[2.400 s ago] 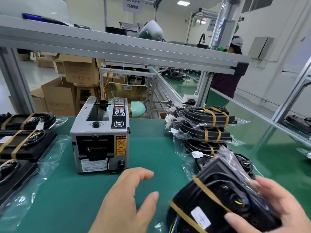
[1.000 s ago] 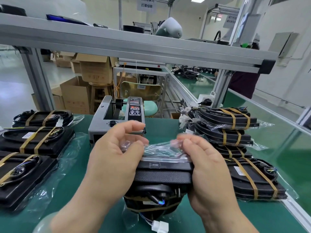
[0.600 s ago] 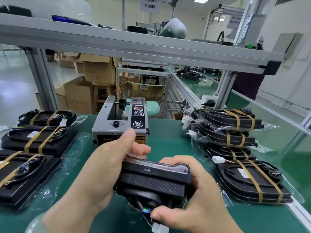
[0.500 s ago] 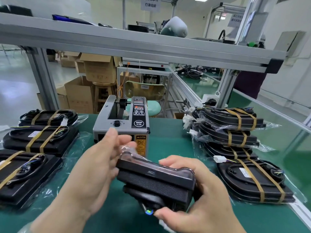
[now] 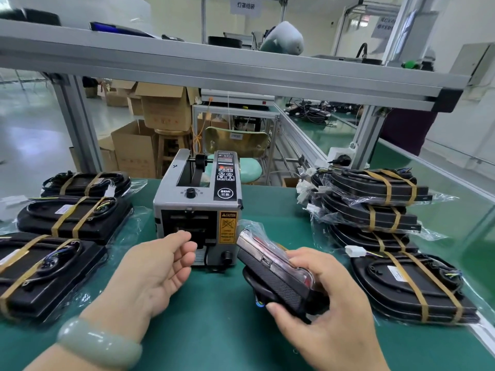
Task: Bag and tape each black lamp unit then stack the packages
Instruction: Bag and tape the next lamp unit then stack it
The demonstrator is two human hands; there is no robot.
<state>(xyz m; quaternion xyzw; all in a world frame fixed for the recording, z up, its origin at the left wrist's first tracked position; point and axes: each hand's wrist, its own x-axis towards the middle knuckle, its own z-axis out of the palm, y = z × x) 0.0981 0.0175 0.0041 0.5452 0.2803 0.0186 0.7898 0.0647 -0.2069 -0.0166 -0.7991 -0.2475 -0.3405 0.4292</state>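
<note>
Nearest, the right hand (image 5: 321, 295) grips one bagged black lamp unit (image 5: 278, 274), tilted just above the green worktop (image 5: 214, 330), probably keeping the bag's fold closed for taping. The left hand (image 5: 160, 266) hovers empty, fingers loosely spread, at the outlet of the single tape dispenser (image 5: 198, 210), likely to take a strip. Three banded units (image 5: 72, 218) lie at left. Four wrapped packages (image 5: 375, 215) sit at right, three of them stacked.

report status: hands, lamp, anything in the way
Left hand open, fingertips by the tape machine. Right hand grips the bagged lamp. Nothing between left hand and machine.
</note>
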